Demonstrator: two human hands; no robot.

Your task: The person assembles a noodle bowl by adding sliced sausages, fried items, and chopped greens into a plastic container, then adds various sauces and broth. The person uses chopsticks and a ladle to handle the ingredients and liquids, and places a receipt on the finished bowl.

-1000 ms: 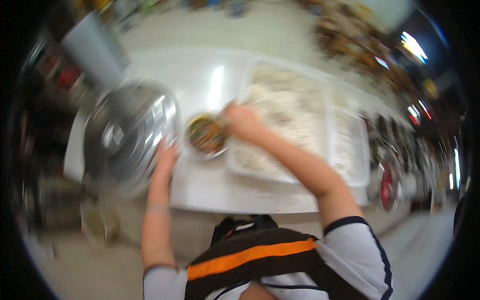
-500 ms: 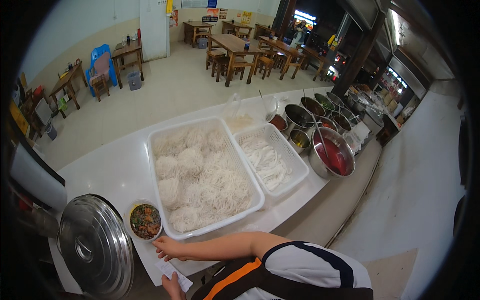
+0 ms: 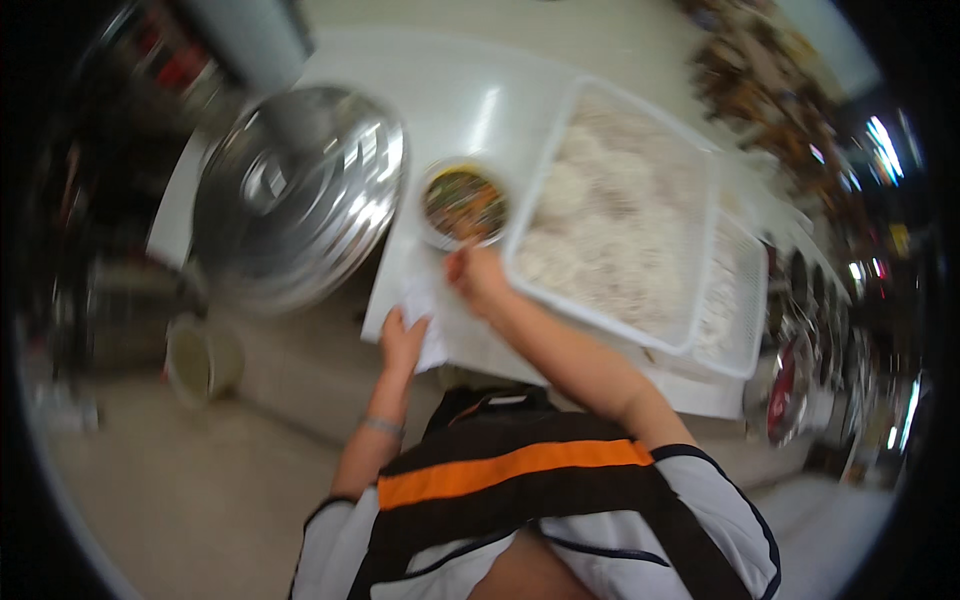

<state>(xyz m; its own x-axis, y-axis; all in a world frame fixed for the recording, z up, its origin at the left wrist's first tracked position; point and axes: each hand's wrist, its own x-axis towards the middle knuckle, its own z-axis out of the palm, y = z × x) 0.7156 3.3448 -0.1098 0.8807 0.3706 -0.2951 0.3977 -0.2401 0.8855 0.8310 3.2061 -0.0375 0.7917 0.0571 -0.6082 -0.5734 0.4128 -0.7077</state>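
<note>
Both hands have come to the white desk's (image 3: pixel 470 110) near edge: left hand (image 3: pixel 402 340) clamped on white crumpled paper (image 3: pixel 425 305), right hand (image 3: pixel 478 278), grip unclear, beside the small round bowl of dark sauce (image 3: pixel 462 203).

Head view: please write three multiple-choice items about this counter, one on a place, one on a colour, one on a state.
1. Where is the small round bowl of dark food?
A. between the big round metal lid and the large white plastic tray of white noodles
B. on the floor
C. inside the tray

2. What colour is the stripe on the person's dark top?
A. green
B. orange
C. blue

3. What does the left hand do?
A. lifts the lid
B. hangs free
C. rests on white paper

Answers: 1 A, lid left and tray right of it. 2 B, plainly orange. 3 C, the palm lies on the paper at the counter edge.
</note>
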